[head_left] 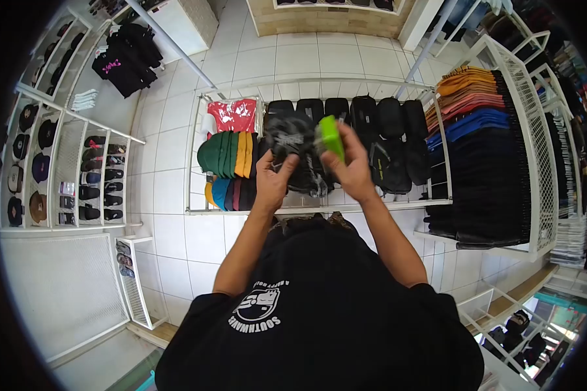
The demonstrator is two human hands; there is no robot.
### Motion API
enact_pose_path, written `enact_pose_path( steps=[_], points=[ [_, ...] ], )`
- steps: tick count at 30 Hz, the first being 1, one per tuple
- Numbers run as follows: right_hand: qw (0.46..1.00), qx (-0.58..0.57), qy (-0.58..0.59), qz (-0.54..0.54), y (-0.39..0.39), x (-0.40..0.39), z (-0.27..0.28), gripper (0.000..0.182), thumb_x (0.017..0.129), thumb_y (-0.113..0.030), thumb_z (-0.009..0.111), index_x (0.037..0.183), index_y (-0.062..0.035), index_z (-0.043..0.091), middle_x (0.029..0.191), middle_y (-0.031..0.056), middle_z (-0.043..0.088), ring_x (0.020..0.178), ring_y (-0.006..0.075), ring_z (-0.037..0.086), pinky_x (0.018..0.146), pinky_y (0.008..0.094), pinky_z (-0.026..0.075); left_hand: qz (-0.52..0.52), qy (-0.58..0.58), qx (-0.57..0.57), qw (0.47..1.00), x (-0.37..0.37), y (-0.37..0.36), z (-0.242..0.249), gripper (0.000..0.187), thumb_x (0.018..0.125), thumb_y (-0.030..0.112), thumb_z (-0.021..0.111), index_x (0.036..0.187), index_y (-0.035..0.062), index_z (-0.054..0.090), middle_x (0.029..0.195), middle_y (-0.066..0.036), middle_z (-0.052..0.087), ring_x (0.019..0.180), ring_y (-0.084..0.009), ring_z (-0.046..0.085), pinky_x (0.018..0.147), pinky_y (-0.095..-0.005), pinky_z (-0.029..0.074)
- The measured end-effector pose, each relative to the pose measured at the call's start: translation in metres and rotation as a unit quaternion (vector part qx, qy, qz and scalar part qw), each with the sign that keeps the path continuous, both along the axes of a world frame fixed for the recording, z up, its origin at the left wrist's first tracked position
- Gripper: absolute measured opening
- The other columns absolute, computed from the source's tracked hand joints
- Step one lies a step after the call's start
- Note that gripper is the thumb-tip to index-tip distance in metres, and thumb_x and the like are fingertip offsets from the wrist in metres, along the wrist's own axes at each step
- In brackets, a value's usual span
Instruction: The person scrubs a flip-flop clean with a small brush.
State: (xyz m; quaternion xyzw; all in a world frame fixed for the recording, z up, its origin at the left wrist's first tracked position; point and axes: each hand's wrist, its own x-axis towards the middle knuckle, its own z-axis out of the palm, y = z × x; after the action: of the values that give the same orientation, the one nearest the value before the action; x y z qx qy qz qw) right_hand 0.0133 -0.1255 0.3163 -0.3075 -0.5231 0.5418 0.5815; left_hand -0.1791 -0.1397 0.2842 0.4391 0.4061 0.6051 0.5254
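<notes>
Over the display rack, my left hand (275, 177) is closed on a black item with white print (291, 138), blurred by motion; shiny clear plastic shows about it. My right hand (353, 168) grips a bright green block-like thing (332, 137), also smeared, so its exact kind cannot be made out. The green thing is held just right of the black item. Beneath both hands lie several black bags (389, 118) in rows. Left of my left hand, folded green caps or beanies (219, 155) and yellow ones (244, 154) stand in a row.
The white metal rack (319, 210) runs across in front of me. A red plastic-wrapped pack (232, 116) sits in its far left corner. Hanging clothes (492, 150) fill a rack at right. At left, white shelves (72, 163) hold caps and shoes.
</notes>
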Motion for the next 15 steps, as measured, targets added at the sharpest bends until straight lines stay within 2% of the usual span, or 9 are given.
enact_pose_path(
  steps=[1, 3, 6, 7, 9, 10, 12, 13, 15],
  points=[
    [0.992, 0.032, -0.122, -0.027, -0.003, 0.003, -0.016, 0.063, 0.096, -0.019, 0.079, 0.148, 0.0016, 0.050, 0.134, 0.0109, 0.063, 0.124, 0.0179, 0.058, 0.109, 0.0323, 0.044, -0.002, 0.002, 0.006, 1.000, -0.006, 0.003, -0.001, 0.030, 0.097, 0.020, 0.080, 0.120, 0.0026, 0.071, 0.109, -0.002, 0.075, 0.098, -0.0103, 0.066, 0.093, -0.0274, 0.052],
    [0.973, -0.026, -0.226, 0.031, -0.016, 0.024, -0.036, 0.061, 0.093, -0.015, 0.079, 0.145, 0.0014, 0.053, 0.136, 0.0121, 0.063, 0.126, 0.0187, 0.058, 0.111, 0.0336, 0.043, -0.012, -0.150, -0.054, 0.987, -0.021, 0.007, -0.002, 0.035, 0.099, 0.025, 0.077, 0.125, 0.0038, 0.068, 0.114, -0.003, 0.074, 0.102, -0.0122, 0.067, 0.094, -0.0292, 0.053],
    [0.971, -0.018, -0.239, 0.016, -0.016, 0.031, -0.032, 0.060, 0.094, -0.015, 0.077, 0.146, 0.0008, 0.052, 0.136, 0.0132, 0.063, 0.126, 0.0200, 0.059, 0.110, 0.0340, 0.044, -0.008, -0.182, -0.082, 0.980, -0.031, 0.004, 0.004, 0.042, 0.100, 0.029, 0.075, 0.131, 0.0025, 0.063, 0.121, -0.004, 0.071, 0.106, -0.0144, 0.068, 0.095, -0.0308, 0.054],
    [0.983, 0.017, -0.183, -0.006, -0.009, 0.018, -0.014, 0.059, 0.097, -0.020, 0.074, 0.147, 0.0001, 0.050, 0.137, 0.0139, 0.063, 0.126, 0.0199, 0.060, 0.109, 0.0348, 0.045, -0.014, -0.195, -0.102, 0.975, -0.033, 0.004, 0.002, 0.043, 0.101, 0.029, 0.075, 0.131, 0.0023, 0.062, 0.123, -0.005, 0.070, 0.107, -0.0145, 0.067, 0.096, -0.0309, 0.054],
    [0.994, 0.018, -0.109, -0.019, 0.006, -0.013, 0.024, 0.059, 0.099, -0.026, 0.071, 0.147, 0.0007, 0.049, 0.137, 0.0181, 0.062, 0.124, 0.0263, 0.062, 0.107, 0.0374, 0.046, -0.001, -0.170, -0.087, 0.982, -0.024, 0.000, -0.004, 0.042, 0.101, 0.028, 0.075, 0.131, 0.0019, 0.062, 0.122, -0.005, 0.071, 0.107, -0.0150, 0.068, 0.096, -0.0319, 0.054],
    [0.994, 0.017, -0.109, -0.022, 0.011, -0.026, 0.023, 0.059, 0.099, -0.026, 0.071, 0.147, 0.0007, 0.049, 0.137, 0.0181, 0.062, 0.124, 0.0263, 0.062, 0.107, 0.0374, 0.046, 0.001, -0.180, -0.089, 0.980, -0.019, -0.001, -0.002, 0.041, 0.102, 0.028, 0.074, 0.131, 0.0023, 0.061, 0.122, -0.005, 0.071, 0.107, -0.0154, 0.068, 0.096, -0.0325, 0.055],
    [0.970, 0.069, -0.228, -0.045, 0.017, -0.044, 0.020, 0.061, 0.099, -0.028, 0.071, 0.147, 0.0013, 0.048, 0.136, 0.0223, 0.061, 0.123, 0.0343, 0.063, 0.106, 0.0400, 0.047, 0.005, -0.234, -0.114, 0.965, -0.023, 0.000, 0.004, 0.041, 0.103, 0.030, 0.071, 0.132, 0.0032, 0.061, 0.122, -0.007, 0.071, 0.107, -0.0174, 0.069, 0.094, -0.0350, 0.057],
    [0.970, 0.071, -0.228, -0.046, 0.008, -0.043, 0.017, 0.061, 0.099, -0.028, 0.071, 0.147, 0.0013, 0.048, 0.136, 0.0223, 0.061, 0.123, 0.0343, 0.063, 0.106, 0.0400, 0.047, 0.004, -0.234, -0.112, 0.966, -0.034, 0.002, 0.005, 0.041, 0.103, 0.030, 0.071, 0.132, 0.0032, 0.061, 0.122, -0.007, 0.071, 0.107, -0.0174, 0.069, 0.094, -0.0350, 0.057],
    [0.940, 0.072, -0.333, 0.011, -0.022, -0.026, 0.007, 0.060, 0.098, -0.028, 0.072, 0.146, 0.0003, 0.048, 0.134, 0.0244, 0.060, 0.123, 0.0394, 0.061, 0.105, 0.0415, 0.047, 0.000, -0.268, -0.087, 0.960, -0.060, 0.007, 0.003, 0.042, 0.103, 0.034, 0.070, 0.131, 0.0039, 0.062, 0.121, -0.007, 0.072, 0.108, -0.0190, 0.070, 0.094, -0.0368, 0.058]
  ],
)
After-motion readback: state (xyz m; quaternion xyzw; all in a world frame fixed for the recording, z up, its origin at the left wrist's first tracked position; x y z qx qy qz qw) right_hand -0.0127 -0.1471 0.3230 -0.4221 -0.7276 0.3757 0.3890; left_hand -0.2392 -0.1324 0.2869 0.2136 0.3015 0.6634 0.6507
